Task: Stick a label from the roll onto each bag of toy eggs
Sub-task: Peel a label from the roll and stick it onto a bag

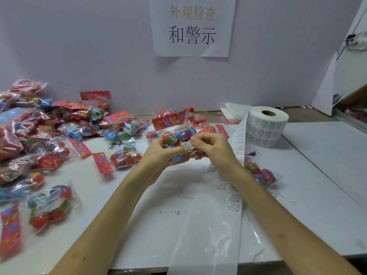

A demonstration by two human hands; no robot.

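The bag of toy eggs (178, 133) is held up over the middle of the table (317, 155). The left hand (158, 153) curls round its underside. The right hand (210, 145) pinches a white label (188, 145) against its front. Behind the right wrist, the backing strip (237, 139) trails from the roll (266, 128) near the far right corner towards the near edge. A pile of bags (39, 126) crowds the left edge, and another bag (262, 173) lies beside the right forearm.
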